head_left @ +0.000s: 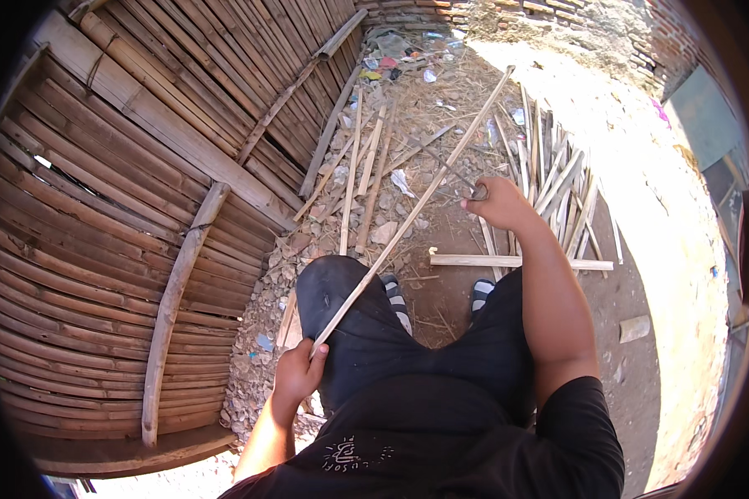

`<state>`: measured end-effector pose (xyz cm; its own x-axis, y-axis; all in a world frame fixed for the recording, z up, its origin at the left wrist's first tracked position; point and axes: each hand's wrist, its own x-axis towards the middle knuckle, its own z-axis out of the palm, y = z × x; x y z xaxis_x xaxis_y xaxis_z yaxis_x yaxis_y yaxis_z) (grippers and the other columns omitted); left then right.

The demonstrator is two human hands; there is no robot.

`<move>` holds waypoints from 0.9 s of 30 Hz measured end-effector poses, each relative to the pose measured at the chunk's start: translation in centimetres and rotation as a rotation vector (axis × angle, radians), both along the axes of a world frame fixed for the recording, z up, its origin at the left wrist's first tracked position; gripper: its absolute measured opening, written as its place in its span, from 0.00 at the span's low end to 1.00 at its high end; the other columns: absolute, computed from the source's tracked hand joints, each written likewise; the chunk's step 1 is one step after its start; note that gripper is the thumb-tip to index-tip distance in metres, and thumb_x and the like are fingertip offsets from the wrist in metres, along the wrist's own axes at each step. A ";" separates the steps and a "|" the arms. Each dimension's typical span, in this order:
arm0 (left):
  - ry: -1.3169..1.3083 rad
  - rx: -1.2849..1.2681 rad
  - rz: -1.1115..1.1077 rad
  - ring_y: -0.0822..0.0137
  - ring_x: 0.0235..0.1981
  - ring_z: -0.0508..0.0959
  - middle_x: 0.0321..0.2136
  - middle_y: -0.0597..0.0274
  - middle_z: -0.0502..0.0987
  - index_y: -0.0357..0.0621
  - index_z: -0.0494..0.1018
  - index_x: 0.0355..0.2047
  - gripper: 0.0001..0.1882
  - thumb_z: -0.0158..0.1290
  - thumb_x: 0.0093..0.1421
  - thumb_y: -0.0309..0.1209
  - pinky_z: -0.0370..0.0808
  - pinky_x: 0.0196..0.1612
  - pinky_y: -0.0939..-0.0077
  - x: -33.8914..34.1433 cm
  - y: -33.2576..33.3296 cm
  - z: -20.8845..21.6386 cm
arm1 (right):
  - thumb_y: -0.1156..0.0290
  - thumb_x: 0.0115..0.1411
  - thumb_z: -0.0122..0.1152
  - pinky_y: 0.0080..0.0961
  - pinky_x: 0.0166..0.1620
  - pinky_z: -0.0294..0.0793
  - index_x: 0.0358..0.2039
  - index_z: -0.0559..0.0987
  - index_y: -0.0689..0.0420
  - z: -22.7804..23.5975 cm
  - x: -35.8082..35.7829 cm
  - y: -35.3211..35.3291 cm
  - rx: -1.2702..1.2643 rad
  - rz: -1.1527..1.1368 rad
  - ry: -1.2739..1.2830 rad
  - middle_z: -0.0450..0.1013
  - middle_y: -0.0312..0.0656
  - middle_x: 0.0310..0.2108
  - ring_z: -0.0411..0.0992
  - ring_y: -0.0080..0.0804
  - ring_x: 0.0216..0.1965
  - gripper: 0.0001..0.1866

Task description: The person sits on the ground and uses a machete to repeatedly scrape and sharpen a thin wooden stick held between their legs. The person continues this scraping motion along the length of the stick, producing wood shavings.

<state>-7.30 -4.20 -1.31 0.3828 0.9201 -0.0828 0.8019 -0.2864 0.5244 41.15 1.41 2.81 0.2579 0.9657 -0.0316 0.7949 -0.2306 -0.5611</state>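
A long, thin bamboo strip (409,215) slants from beside my left thigh up to the far middle. Its near end is in my left hand (298,373), fingers closed around it, and it crosses above my left knee. My right hand (501,204) grips the handle of a long-bladed knife (449,169) out in front of my right knee. The dark, narrow blade points away and to the left, crossing the strip partway up. Whether blade and strip touch I cannot tell.
A bamboo-slat wall (100,249) with a leaning pole (179,308) stands on my left. Ahead lie rubble, litter and several loose strips (373,150). A pile of split strips (562,187) is at the right, with a pale stick (474,260) across its near end. A brick wall (574,33) closes the back.
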 end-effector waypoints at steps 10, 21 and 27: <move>0.000 -0.136 -0.037 0.35 0.26 0.76 0.20 0.40 0.74 0.37 0.71 0.28 0.30 0.46 0.72 0.55 0.70 0.30 0.51 -0.5 1.1 1.3 | 0.50 0.52 0.74 0.48 0.49 0.76 0.46 0.83 0.62 -0.3 -6.9 -0.8 -0.126 0.540 -0.123 0.80 0.59 0.38 0.78 0.60 0.44 0.30; -0.022 -0.090 -0.039 0.36 0.26 0.75 0.20 0.40 0.73 0.37 0.70 0.27 0.29 0.48 0.72 0.53 0.70 0.29 0.51 -0.6 0.9 0.1 | 0.51 0.53 0.74 0.44 0.51 0.76 0.49 0.81 0.69 0.3 1.9 -0.5 0.066 -0.115 0.101 0.80 0.63 0.40 0.79 0.56 0.47 0.34; -0.069 -0.232 -0.021 0.46 0.24 0.74 0.21 0.45 0.74 0.37 0.72 0.29 0.30 0.47 0.72 0.55 0.71 0.30 0.58 -1.2 1.7 0.5 | 0.51 0.53 0.74 0.47 0.49 0.76 0.45 0.83 0.62 0.5 -3.9 -1.0 -0.116 0.340 -0.073 0.80 0.60 0.40 0.78 0.59 0.45 0.29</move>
